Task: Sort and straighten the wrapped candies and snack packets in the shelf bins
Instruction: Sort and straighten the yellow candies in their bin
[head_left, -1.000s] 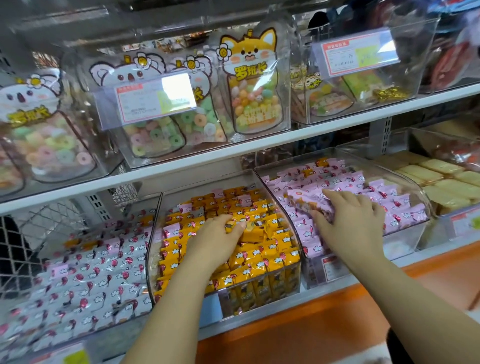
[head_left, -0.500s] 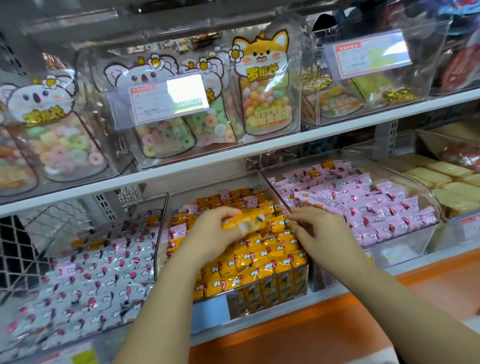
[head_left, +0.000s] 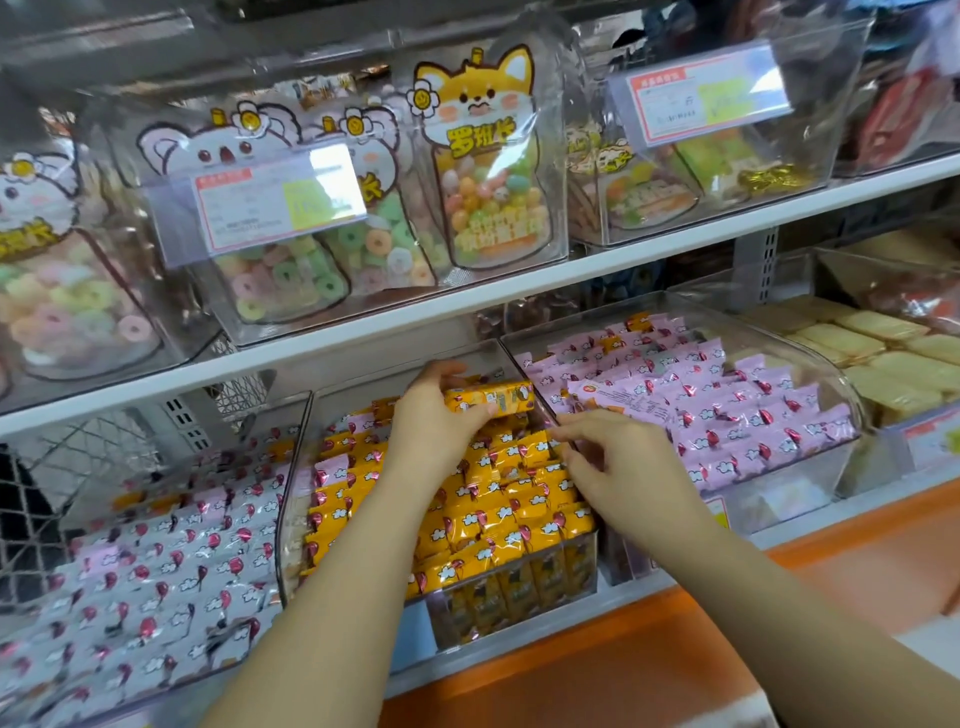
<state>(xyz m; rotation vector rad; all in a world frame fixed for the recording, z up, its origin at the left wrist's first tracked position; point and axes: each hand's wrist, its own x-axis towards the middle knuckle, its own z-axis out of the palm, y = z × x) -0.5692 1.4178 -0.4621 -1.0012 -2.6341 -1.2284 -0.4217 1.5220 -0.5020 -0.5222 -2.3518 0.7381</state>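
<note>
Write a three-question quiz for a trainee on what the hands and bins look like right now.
1. The left hand holds a packet above the bins. What colour is it? A) pink B) yellow C) white
2. True or false: the right hand reaches up to the animal-shaped bags on the upper shelf.
3. Fill in: the clear bin just right of the yellow-packet bin holds mostly ____ packets.

Key: 1 B; 2 false, it is down at the lower-shelf bins; 3 pink.

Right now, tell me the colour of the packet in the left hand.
The packet is orange-yellow; head view shows it best.
</note>
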